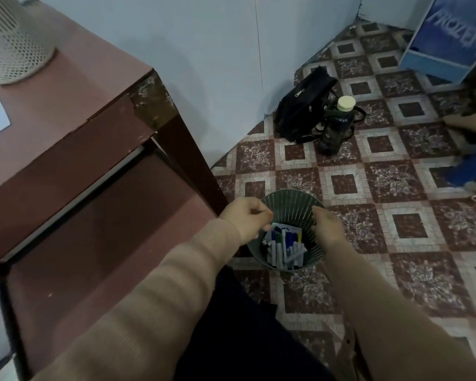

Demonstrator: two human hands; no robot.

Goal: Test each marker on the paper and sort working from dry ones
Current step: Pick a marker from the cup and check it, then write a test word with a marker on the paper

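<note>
On the tiled floor point(396, 188), 12 o'clock: dark green slatted plastic bin point(291, 202), white-barrelled markers point(283, 248) heaped inside. Your left hand point(246, 215) curls at 9 o'clock, right hand point(327, 226) at 3; grips indiscernible. Risk: knocked rim spills markers.

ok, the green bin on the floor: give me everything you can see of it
The bin is round, dark green, apparently plastic, with slotted walls and an open top. It stands upright on the tiled floor near the table leg. Markers lie heaped inside. The left hand and right hand sit at opposite rim edges; grip unclear.
</note>
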